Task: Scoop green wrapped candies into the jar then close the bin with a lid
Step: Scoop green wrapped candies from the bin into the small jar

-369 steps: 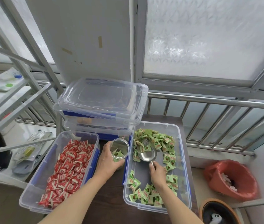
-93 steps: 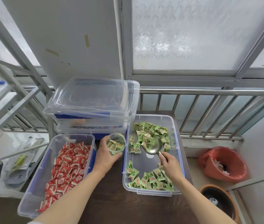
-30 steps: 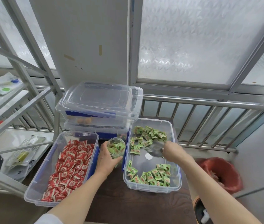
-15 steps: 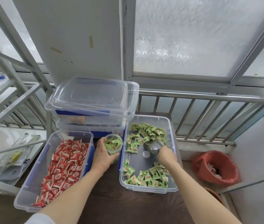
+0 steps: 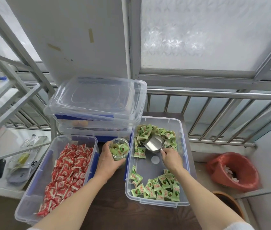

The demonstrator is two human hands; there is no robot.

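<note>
A clear bin (image 5: 187,165) on the right holds green wrapped candies (image 5: 158,188) in a far heap and a near heap, with bare floor between. My right hand (image 5: 170,159) grips the handle of a metal scoop (image 5: 153,144), whose empty bowl lies against the far heap. My left hand (image 5: 108,162) wraps around a small clear jar (image 5: 119,149), upright between the two front bins and holding several green candies. A clear lid (image 5: 96,97) lies on top of the stacked bins behind.
A bin of red wrapped candies (image 5: 66,170) stands at the left on the dark table (image 5: 111,211). Stacked lidded bins (image 5: 95,128) sit behind it. A metal railing (image 5: 214,95) runs along the back. A red-lined waste basket (image 5: 232,170) is on the floor at right.
My right hand has brought the scoop back down into the far heap of green candies. The jar holds more candies than at the start. My left hand has kept hold of the jar.
</note>
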